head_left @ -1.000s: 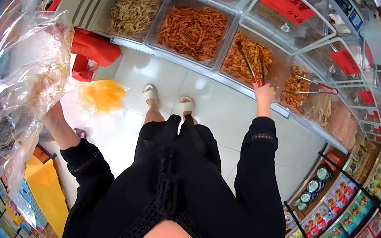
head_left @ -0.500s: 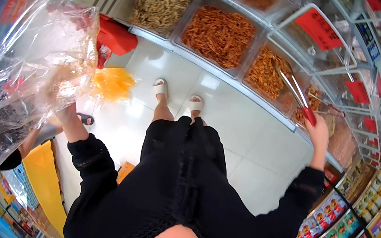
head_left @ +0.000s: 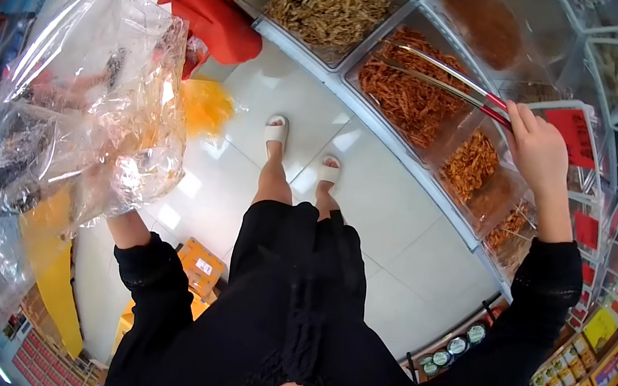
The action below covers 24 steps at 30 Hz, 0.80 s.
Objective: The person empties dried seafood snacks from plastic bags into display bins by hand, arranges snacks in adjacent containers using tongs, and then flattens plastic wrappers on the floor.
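Note:
In the head view my right hand (head_left: 538, 150) is closed around the red handles of metal tongs (head_left: 451, 79). The two tong arms are apart, and their tips lie over a bin of reddish-orange dried strips (head_left: 418, 90). I cannot tell whether anything is between the tips. At the left, a large crumpled clear plastic bag (head_left: 56, 134) hangs in the air at the end of my left arm. My left hand (head_left: 102, 178) shows only faintly through the bag, its fingers hidden by folds and glare.
Beside the strips stand a bin of pale dried pieces (head_left: 328, 2) and one of orange-brown pieces (head_left: 471, 164). Clear lids with red labels (head_left: 574, 135) rise at the right. A red bag (head_left: 211, 17) hangs at the counter's left end. An orange box (head_left: 200, 266) sits on the floor.
My right hand has swung the tongs up and left, from the orange-brown pieces to over the reddish-orange strips. The plastic bag has shifted slightly right, and the view has turned.

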Tool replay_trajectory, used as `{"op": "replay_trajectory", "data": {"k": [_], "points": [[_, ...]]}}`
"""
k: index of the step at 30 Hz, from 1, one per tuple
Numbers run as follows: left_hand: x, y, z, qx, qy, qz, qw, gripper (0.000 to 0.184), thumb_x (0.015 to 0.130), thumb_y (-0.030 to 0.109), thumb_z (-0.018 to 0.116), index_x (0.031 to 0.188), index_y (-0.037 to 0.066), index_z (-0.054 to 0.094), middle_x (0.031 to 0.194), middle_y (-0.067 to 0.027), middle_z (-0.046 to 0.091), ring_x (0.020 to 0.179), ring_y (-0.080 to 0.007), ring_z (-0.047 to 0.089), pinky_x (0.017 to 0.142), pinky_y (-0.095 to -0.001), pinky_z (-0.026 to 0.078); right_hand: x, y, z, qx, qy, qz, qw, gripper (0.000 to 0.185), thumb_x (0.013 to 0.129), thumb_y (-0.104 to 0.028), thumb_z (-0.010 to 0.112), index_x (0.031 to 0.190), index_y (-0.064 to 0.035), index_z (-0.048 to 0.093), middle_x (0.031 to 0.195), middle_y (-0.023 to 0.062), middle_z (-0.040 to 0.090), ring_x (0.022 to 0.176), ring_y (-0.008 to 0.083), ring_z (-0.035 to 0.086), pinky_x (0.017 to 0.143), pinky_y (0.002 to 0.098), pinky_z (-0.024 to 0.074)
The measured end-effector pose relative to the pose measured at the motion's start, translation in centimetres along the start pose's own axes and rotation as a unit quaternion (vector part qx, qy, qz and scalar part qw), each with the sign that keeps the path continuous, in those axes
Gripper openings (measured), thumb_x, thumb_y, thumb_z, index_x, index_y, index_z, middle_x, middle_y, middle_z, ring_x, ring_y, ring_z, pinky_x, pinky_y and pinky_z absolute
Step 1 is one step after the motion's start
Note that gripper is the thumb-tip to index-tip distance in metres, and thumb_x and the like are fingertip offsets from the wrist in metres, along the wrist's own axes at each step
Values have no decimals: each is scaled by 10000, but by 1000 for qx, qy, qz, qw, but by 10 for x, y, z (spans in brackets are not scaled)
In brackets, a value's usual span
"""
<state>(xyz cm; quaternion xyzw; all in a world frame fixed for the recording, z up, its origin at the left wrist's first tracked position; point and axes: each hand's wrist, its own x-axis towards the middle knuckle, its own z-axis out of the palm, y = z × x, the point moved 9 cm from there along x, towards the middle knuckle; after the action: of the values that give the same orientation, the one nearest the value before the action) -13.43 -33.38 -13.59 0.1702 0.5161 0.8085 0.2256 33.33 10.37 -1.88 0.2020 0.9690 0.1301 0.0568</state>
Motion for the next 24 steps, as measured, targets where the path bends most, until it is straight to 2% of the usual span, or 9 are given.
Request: {"op": "replay_trajectory", "data": {"k": [9,12,13,15,24], "points": [[-22,-2,-56,-110,53,-42,992,429,858,219,445,1211,-6,352,1209,-145,403,1115,-239,387,957,-352,303,82,-25,0,-131,-39,-163,977,328,682,-74,537,1006,-32,513,853,7,494,678,140,523,626,251,423],[-28,-3,-64,-130,63,-47,988,431,860,216,438,1217,-7,343,1216,-147,394,1122,-238,379,963,-350,295,93,-26,6,-160,-100,-173,967,423,664,-57,523,1084,-19,490,914,14,493,736,151,505,685,260,411],[-28,-3,-65,-137,63,-48,987,432,861,215,435,1218,-8,339,1218,-148,392,1124,-238,377,965,-350,292,98,-27,3,-160,-101,-175,966,423,664,-57,523,1084,-19,490,914,14,493,736,151,505,685,260,411],[-29,-5,-70,-149,66,-53,985,433,863,213,430,1222,-9,333,1223,-149,386,1129,-238,371,969,-348,287,104,-34,-5,-185,-69,-206,959,317,690,-76,540,1004,-44,509,806,11,487,689,138,532,629,247,423],[-27,-9,-85,-210,64,-59,974,439,872,204,408,1239,-13,306,1244,-155,362,1150,-236,348,987,-343,262,112,-38,-8,-191,-83,-215,954,334,682,-78,542,1013,-48,507,803,16,496,691,148,536,631,251,424]]}}
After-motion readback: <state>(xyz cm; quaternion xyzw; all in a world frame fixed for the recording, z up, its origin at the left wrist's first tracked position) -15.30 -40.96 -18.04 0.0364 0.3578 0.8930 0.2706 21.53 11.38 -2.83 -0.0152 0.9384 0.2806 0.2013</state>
